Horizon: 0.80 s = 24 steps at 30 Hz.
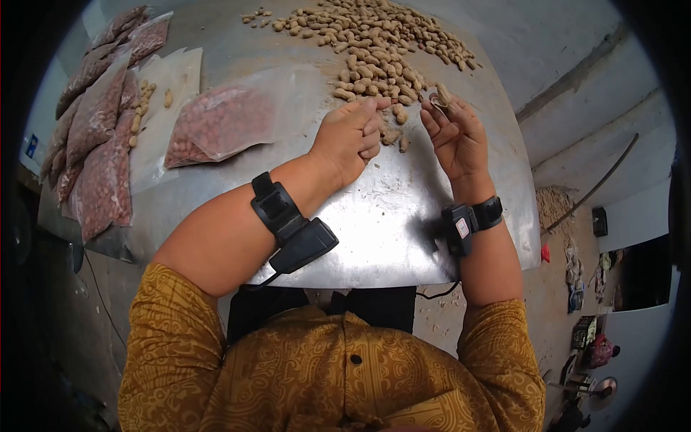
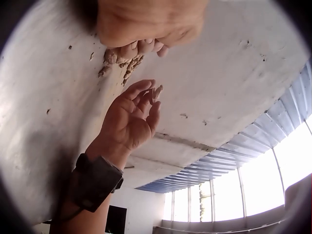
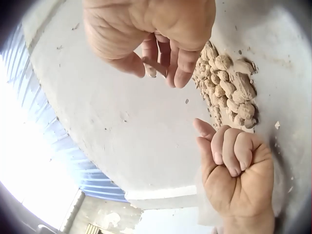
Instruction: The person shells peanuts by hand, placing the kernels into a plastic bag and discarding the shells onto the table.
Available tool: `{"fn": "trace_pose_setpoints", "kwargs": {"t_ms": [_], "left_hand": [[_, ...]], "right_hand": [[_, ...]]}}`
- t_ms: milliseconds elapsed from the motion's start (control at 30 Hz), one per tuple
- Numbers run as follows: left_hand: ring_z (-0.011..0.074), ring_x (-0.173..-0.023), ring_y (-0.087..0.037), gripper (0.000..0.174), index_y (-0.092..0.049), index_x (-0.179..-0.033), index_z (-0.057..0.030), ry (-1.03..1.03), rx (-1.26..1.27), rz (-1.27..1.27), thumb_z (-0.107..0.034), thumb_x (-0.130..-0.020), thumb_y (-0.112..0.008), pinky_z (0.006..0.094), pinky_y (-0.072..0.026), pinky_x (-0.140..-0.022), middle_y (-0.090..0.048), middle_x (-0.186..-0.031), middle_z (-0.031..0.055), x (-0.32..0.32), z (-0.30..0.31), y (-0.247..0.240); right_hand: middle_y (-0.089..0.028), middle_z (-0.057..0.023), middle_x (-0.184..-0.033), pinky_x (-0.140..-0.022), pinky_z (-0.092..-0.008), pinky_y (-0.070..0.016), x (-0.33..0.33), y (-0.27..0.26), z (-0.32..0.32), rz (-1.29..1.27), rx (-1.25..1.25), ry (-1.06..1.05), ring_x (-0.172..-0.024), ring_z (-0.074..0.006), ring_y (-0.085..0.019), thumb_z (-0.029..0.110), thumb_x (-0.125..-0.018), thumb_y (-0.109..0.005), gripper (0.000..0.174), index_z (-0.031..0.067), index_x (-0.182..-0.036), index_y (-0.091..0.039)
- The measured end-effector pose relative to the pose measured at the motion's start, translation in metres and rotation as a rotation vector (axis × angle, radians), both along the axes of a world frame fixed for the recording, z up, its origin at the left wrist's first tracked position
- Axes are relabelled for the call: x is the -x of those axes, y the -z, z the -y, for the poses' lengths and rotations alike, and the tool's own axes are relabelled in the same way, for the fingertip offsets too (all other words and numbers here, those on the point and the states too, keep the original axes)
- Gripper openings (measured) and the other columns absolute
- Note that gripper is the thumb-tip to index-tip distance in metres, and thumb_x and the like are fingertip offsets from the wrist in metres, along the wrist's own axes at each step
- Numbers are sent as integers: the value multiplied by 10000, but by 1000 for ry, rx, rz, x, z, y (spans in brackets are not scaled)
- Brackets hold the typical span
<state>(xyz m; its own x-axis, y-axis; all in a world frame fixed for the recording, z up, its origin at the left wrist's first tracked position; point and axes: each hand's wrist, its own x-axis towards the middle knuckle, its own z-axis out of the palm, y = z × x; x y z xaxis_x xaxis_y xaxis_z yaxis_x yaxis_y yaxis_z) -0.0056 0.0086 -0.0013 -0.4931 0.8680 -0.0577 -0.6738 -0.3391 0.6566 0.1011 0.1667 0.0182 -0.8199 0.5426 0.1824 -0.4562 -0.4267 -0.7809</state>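
Note:
A heap of unshelled peanuts (image 1: 374, 43) (image 3: 229, 83) (image 2: 119, 61) lies on the far part of a metal table (image 1: 381, 223). My right hand (image 1: 452, 137) (image 2: 129, 122) (image 3: 151, 29) is raised palm-up beside the heap's near edge and pinches a peanut shell (image 1: 439, 96) (image 3: 153, 66) (image 2: 157, 92) in its fingertips. My left hand (image 1: 351, 137) (image 3: 239, 170) (image 2: 146, 22) rests just left of it as a curled fist, knuckles on the table by the nearest peanuts. Nothing shows inside the fist.
A clear bag of red shelled peanuts (image 1: 219, 122) lies left of my hands. Several more filled bags (image 1: 97, 137) are stacked along the table's left side, with a few loose peanuts (image 1: 144, 101) on plastic. The table's near edge (image 1: 345, 281) is by my body.

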Motion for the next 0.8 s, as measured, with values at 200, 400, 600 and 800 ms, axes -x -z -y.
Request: {"fn": "trace_pose_setpoints", "kwargs": {"t_ms": [200, 400, 600, 800], "left_hand": [[56, -453, -285, 362, -504, -1020, -4, -51, -42, 110, -347, -947, -412, 200, -251, -421, -389, -625, -14, 3, -6, 7], [62, -462, -305, 397, -521, -977, 6, -116, -58, 99, -381, -927, -451, 208, -259, -427, -439, -652, -7, 8, -7, 9], [50, -470, -333, 266, -529, -979, -17, -107, -63, 50, -262, -884, -569, 187, -277, -426, -474, -686, -9, 10, -4, 11], [41, -547, -426, 196, -567, -992, -13, -148, -7, -168, -142, -851, -609, 174, -298, -440, -523, -724, -9, 3, -5, 7]], "right_hand": [[-593, -97, -858, -680, -282, -512, 3, 13, -14, 135, 31, 119, -729, -187, -591, 67, -825, -552, 170, -23, -968, -558], [-626, -115, -744, -627, -320, -461, 29, 4, -11, 723, -1034, 326, -685, -210, -596, 185, -731, -696, 263, -17, -890, -641], [-633, -187, -793, -678, -357, -473, 40, 3, -10, 944, -1562, 256, -709, -287, -612, 231, -716, -687, 326, -37, -890, -623], [-586, -16, -689, -512, -212, -399, 11, -14, 22, 629, -802, -6, -586, -66, -514, 171, -842, -574, 198, -12, -910, -609]]}}
